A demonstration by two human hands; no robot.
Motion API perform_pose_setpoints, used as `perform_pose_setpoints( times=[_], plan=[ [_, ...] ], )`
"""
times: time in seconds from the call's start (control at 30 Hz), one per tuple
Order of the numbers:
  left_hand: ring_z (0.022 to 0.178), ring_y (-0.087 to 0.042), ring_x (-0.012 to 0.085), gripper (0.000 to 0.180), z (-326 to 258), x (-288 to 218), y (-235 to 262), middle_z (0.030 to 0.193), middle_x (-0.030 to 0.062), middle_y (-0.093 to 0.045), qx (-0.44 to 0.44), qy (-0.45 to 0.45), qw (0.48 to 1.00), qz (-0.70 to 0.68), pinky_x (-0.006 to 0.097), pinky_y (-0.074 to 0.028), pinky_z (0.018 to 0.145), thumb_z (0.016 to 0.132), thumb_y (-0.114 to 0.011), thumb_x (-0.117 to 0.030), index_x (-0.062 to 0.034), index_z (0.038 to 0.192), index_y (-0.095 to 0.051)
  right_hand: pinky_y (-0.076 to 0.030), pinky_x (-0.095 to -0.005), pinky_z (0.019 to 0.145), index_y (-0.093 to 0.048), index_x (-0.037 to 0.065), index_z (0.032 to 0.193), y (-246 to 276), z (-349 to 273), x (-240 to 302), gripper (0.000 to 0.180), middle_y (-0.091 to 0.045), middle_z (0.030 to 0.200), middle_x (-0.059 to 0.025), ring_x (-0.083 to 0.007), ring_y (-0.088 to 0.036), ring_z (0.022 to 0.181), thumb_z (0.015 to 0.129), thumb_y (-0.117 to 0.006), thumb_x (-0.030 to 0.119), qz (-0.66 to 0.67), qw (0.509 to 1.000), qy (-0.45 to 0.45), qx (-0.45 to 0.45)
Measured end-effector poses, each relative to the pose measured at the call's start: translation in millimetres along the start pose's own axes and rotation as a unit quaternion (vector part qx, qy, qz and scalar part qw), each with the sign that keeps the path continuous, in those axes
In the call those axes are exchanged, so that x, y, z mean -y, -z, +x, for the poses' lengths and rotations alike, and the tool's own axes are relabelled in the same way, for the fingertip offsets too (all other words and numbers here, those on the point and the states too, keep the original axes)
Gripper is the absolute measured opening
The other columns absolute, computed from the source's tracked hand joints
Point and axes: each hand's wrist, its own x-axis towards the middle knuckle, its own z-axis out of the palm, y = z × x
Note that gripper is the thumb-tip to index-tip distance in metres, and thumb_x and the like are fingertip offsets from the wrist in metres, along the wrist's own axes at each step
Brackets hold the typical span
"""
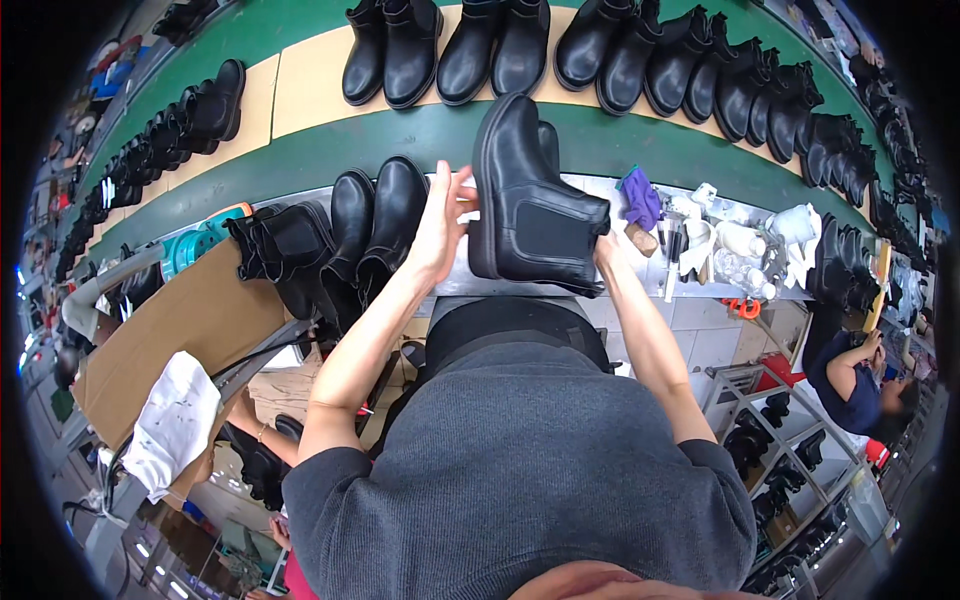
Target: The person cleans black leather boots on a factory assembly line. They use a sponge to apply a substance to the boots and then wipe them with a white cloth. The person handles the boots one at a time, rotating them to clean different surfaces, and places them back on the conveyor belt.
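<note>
A black ankle boot (532,165) with an elastic side panel is held up on its side in front of me, toe pointing away. My right hand (606,250) grips it by the top opening; most of those fingers are hidden behind the leather. My left hand (440,222) is beside the sole with its fingers apart; whether the fingertips touch the sole I cannot tell. Part of a second black boot (549,146) shows behind the held one. Left of my left hand, a pair of black boots (398,205) lies on the metal bench (455,278).
Rows of black boots (520,50) stand along a green and tan line (310,100) across the back. A purple cloth (640,200), bottles and white rags (800,225) crowd the bench's right. Orange-handled scissors (742,308) hang below; cardboard (180,340) leans left. Other people work nearby.
</note>
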Motion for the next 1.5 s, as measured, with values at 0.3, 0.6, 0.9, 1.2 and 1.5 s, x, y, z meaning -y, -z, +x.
perform_pose_setpoints(
  times=[0.3,0.6,0.9,1.2,1.5],
  plan=[
    [0.133,-0.037,0.0298,0.094,-6.4,-14.2,-12.6,0.147,0.0178,-0.034,0.064,0.040,0.996,-0.051,0.047,-0.031,0.107,0.089,-0.025,-0.074,-0.0057,0.151,-0.008,-0.048,-0.0299,0.082,-0.057,0.000,0.119,-4.0,-26.5,19.6,0.062,-0.064,0.109,-0.0095,-0.0172,-0.061,0.090,0.095,-0.043,0.055,-0.031,0.996,0.079,-0.020],
    [0.116,-0.056,0.0259,0.057,-4.3,46.2,0.7,0.130,0.0136,-0.054,0.169,0.026,0.945,-0.280,0.042,-0.045,0.100,0.100,-0.033,-0.051,-0.0093,0.138,-0.044,-0.037,-0.0298,0.094,-0.057,-0.007,0.119,-47.8,-63.6,52.5,0.064,-0.061,0.116,-0.0120,-0.0170,-0.054,0.107,0.102,-0.031,0.049,-0.095,0.968,0.226,-0.055],
    [0.113,-0.058,0.0261,0.054,55.0,73.0,6.0,0.127,0.0142,-0.056,0.080,-0.014,0.925,-0.371,0.040,-0.047,0.098,0.099,-0.037,-0.048,-0.0088,0.136,-0.046,-0.038,-0.0423,0.099,-0.036,-0.008,0.137,-61.4,-67.0,37.9,0.074,-0.054,0.124,-0.0310,-0.0434,-0.051,0.119,0.098,-0.031,0.055,-0.334,0.876,0.322,-0.132],
    [0.126,-0.046,0.0239,0.048,21.0,83.2,36.6,0.136,0.0155,-0.048,0.133,-0.198,0.963,0.129,0.040,-0.036,0.109,0.100,-0.039,-0.034,-0.0058,0.139,-0.039,-0.041,-0.0308,0.095,-0.054,-0.002,0.123,-5.0,-50.5,20.3,0.048,-0.060,0.116,-0.0140,-0.0226,-0.056,0.108,0.099,-0.045,0.039,0.051,0.963,0.265,0.001],
    [0.099,-0.060,0.0181,0.046,7.4,25.9,13.5,0.111,0.0113,-0.063,0.159,-0.033,0.973,-0.164,0.029,-0.048,0.090,0.095,-0.055,-0.036,0.0001,0.122,-0.055,-0.044,-0.0311,0.085,-0.060,0.001,0.112,-6.6,-31.6,41.4,0.044,-0.066,0.103,-0.0113,-0.0238,-0.060,0.096,0.097,-0.050,0.042,-0.030,0.978,0.194,-0.065]
  ],
)
